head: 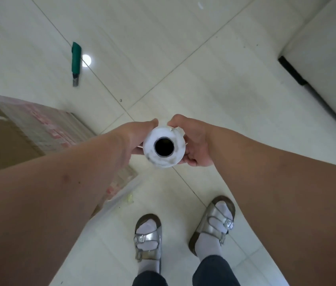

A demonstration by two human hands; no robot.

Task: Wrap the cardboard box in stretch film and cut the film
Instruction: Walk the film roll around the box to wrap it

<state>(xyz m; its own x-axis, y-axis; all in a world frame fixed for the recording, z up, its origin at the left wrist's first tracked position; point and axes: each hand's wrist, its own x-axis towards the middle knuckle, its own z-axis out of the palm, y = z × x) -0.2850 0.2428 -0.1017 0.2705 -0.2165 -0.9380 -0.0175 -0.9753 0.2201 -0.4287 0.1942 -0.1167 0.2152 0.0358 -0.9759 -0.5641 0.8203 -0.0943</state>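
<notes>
White stretch-film roll with a dark hollow core (164, 148) stands upright, seen end-on, held above the pale tiled floor (214, 83). Left hand (137, 137) and right hand (192, 141) grip it from opposite sides, fingers curled round the roll. Brown cardboard box (8, 137), already filmed, sits at left (near corner under the left forearm), film trailing from it. Green utility knife (75, 62) lies well apart. Open floor ahead and right, up to the black-edged wall base (292, 70).
</notes>
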